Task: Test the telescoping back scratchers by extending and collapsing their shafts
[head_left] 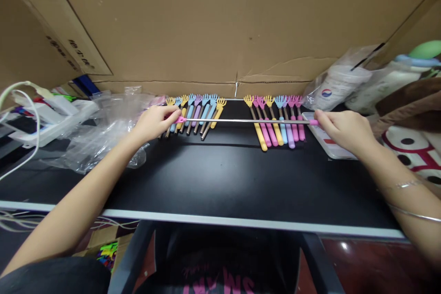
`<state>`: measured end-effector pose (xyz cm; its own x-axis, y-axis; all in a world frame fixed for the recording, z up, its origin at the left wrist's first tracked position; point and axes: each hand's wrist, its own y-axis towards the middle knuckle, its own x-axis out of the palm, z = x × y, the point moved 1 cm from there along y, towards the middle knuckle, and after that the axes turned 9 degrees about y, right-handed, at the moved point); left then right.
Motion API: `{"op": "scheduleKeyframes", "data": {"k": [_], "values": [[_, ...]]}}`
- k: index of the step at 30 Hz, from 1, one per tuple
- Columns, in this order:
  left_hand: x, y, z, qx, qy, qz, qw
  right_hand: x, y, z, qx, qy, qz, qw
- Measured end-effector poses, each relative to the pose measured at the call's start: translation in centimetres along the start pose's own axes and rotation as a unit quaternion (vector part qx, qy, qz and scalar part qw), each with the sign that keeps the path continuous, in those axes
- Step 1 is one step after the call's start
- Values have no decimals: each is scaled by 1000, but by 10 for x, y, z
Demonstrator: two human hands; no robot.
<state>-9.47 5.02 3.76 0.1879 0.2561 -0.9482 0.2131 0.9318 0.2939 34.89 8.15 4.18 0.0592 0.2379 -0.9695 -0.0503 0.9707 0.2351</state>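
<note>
A telescopic back scratcher (248, 121) with pink ends stretches level above the table, its thin metal rod drawn out long. My left hand (157, 121) is closed around its pink claw end. At the other end, my right hand (341, 128) grips the pink handle, most of which the fingers hide. Behind the rod on the left lies a row of back scratchers (206, 110) in yellow, blue and purple, several with bare metal ends. A second row of back scratchers (272, 121), in yellow, pink, blue and purple, lies on the right with handles towards me.
Crumpled clear plastic bags (103, 133) lie left, near a white power strip (58, 115) with cables. A phone (327, 140) sits under my right hand. A bagged cup (337, 85) and a brown plush item (409, 105) stand right. Cardboard (206, 18) walls the back.
</note>
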Motion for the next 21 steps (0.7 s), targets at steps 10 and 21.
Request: {"op": "scheduleKeyframes", "data": {"k": [10, 21], "values": [[-1, 0, -3, -6, -29, 30, 999, 2, -4, -5, 3, 17, 33, 999], [18, -11, 50, 64, -132, -57, 988, 7, -24, -39, -117, 88, 61, 987]]}}
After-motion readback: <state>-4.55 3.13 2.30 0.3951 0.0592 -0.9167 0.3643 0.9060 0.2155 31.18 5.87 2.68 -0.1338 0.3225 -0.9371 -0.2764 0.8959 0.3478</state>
